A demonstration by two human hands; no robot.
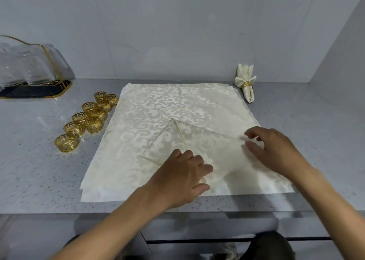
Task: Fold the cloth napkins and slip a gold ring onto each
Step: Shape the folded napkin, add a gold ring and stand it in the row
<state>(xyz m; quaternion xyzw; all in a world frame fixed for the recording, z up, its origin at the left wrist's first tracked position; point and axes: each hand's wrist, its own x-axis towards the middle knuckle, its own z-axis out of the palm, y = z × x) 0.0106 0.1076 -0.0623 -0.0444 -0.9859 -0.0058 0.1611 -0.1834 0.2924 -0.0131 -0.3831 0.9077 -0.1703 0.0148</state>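
Observation:
A stack of cream damask napkins (158,105) lies flat on the grey counter. The top napkin (199,139) has its left and right corners folded in, meeting along a centre line. My left hand (181,176) rests on the folded part near its lower middle, fingers curled on the cloth. My right hand (276,149) hovers at the right fold, thumb and fingers spread close to the cloth edge. Several gold rings (88,119) sit in a cluster left of the stack. A finished napkin in a gold ring (245,83) lies at the back right.
A clear holder with gold wire trim on a dark tray (33,74) stands at the back left. The counter's front edge (177,212) runs just below the napkins. A wall closes in the right side (335,62).

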